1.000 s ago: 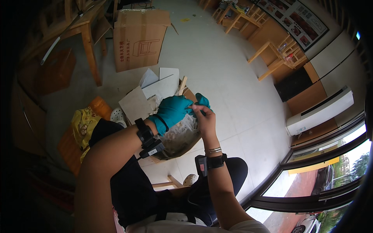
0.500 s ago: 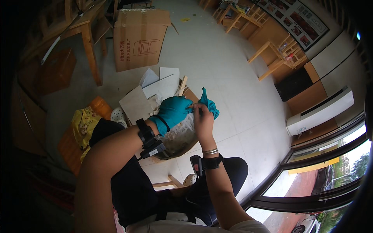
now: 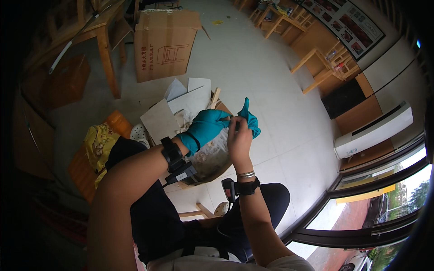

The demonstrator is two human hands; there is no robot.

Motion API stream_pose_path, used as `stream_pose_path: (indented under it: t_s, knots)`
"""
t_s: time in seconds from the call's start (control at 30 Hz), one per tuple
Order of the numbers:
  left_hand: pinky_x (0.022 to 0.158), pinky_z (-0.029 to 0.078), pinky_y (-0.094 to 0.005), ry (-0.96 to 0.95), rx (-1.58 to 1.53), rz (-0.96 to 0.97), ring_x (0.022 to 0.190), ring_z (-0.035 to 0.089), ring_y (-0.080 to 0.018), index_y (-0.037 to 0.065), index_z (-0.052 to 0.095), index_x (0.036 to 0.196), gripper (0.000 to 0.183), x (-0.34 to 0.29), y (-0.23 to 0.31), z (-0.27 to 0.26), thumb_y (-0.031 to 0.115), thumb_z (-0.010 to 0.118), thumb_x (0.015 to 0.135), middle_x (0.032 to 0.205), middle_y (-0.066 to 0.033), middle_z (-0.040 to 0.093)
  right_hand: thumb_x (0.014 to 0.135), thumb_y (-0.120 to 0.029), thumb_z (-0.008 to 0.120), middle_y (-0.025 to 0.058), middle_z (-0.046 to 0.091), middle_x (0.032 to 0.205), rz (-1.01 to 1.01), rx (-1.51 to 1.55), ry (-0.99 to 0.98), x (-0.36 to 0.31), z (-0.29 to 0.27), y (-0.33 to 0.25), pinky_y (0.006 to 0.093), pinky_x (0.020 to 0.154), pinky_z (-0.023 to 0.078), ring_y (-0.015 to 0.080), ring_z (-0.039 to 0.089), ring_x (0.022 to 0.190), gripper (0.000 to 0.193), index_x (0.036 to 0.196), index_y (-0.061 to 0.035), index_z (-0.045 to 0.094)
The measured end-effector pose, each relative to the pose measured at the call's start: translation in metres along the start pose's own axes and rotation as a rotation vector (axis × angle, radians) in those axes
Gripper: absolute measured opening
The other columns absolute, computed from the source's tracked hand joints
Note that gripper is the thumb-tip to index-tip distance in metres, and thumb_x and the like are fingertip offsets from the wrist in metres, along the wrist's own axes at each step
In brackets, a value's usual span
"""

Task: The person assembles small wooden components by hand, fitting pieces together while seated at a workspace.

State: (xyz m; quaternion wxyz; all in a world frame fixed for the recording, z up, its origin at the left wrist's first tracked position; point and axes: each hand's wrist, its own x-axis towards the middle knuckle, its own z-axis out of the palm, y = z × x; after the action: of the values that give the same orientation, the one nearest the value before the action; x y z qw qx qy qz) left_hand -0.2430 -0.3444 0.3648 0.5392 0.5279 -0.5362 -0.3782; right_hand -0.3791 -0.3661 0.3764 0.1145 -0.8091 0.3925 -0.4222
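Note:
My left hand (image 3: 205, 128) wears a teal glove, its fingers pinched together against the fingertips of my right hand. Whatever lies between the fingertips is too small to make out. My right hand (image 3: 239, 142) is bare, with bent, closed fingers. A loose teal rubber glove (image 3: 254, 125) is bunched at its far side, one part sticking upward; the grip on it is partly hidden by the hand. Both hands are above an open carton (image 3: 221, 169) lined with clear plastic and holding scraps.
White boards (image 3: 194, 97) and a wooden strip (image 3: 214, 97) stick up from the carton. A large cardboard box (image 3: 165, 49) stands beyond, beside a wooden table (image 3: 106, 58). At my left lies a yellow plastic bag (image 3: 100, 142) with pale pieces, next to an orange stool (image 3: 120, 123).
Both hands have shifted slightly to the right, still meeting at the fingertips. The loose glove's raised part stands a little higher. The view has moved slightly.

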Motion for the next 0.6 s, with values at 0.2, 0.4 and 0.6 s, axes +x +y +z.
stream_pose_path:
  t_s: [0.2, 0.4, 0.6]
  knots:
    - [0.074, 0.049, -0.0231, 0.034, -0.256, -0.041, 0.085, 0.06, -0.0108, 0.004, 0.064, 0.107, 0.024, 0.002, -0.004, 0.002, 0.015, 0.063, 0.086, 0.095, -0.0051, 0.067, 0.09, -0.007, 0.054, 0.0127, 0.063, 0.073, 0.046, 0.081, 0.033, 0.0, 0.004, 0.005, 0.0297, 0.05, 0.042, 0.021, 0.057, 0.053, 0.007, 0.09, 0.0002, 0.053]
    - [0.062, 0.042, -0.0188, 0.038, -0.477, -0.126, 0.078, 0.055, -0.0052, 0.009, 0.064, 0.11, 0.024, -0.003, 0.019, -0.004, 0.019, 0.06, 0.089, 0.096, -0.0002, 0.066, 0.092, -0.011, 0.052, 0.0135, 0.062, 0.072, 0.098, 0.228, 0.057, -0.001, 0.009, 0.015, 0.0291, 0.051, 0.043, 0.0207, 0.059, 0.057, 0.013, 0.091, 0.0019, 0.054]
    - [0.06, 0.039, -0.0191, 0.02, -0.363, -0.176, 0.07, 0.045, -0.0039, 0.014, 0.062, 0.115, 0.028, 0.0, 0.036, -0.018, 0.028, 0.055, 0.092, 0.092, 0.0033, 0.065, 0.092, -0.013, 0.053, 0.0087, 0.063, 0.069, 0.235, 0.325, 0.083, 0.002, 0.015, 0.036, 0.0255, 0.055, 0.045, 0.0138, 0.058, 0.059, 0.018, 0.087, 0.0029, 0.058]
